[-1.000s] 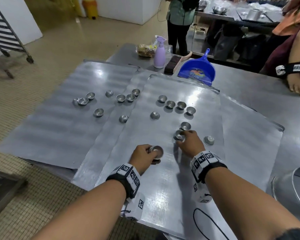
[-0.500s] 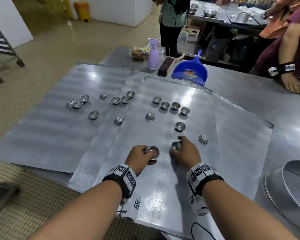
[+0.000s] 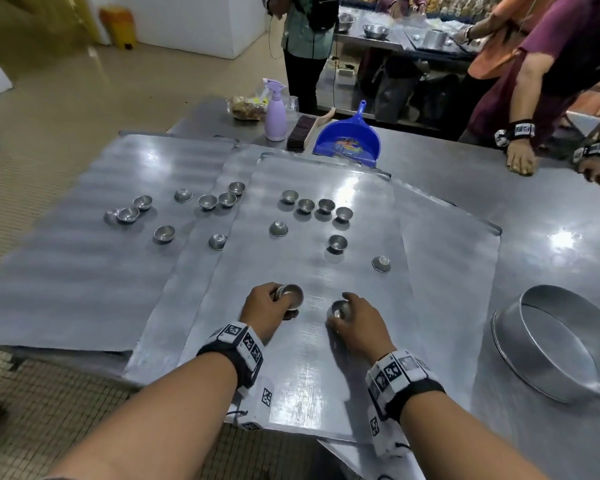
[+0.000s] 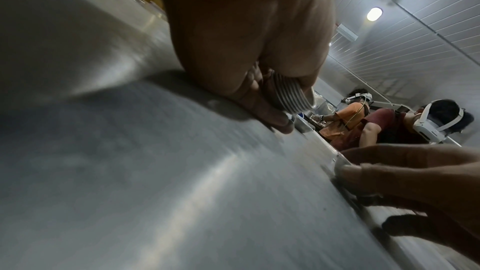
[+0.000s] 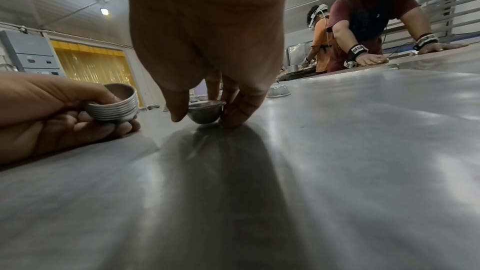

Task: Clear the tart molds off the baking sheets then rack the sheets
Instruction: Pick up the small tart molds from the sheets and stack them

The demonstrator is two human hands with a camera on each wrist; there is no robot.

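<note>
Nested ribbed metal mold stack (image 5: 114,108)

A nested stack of small silver tart molds (image 3: 289,296) sits in the curled left hand (image 3: 265,307), tilted, its stepped rims showing. Just right of it, a single round-bottomed mold (image 5: 206,111) stands upright on the top baking sheet (image 3: 302,375), pinched at its rim by the right hand (image 3: 359,323). Beyond both hands, loose molds (image 3: 337,242) lie scattered over the overlapping dull-grey sheets, some upright, some upturned.
</note>
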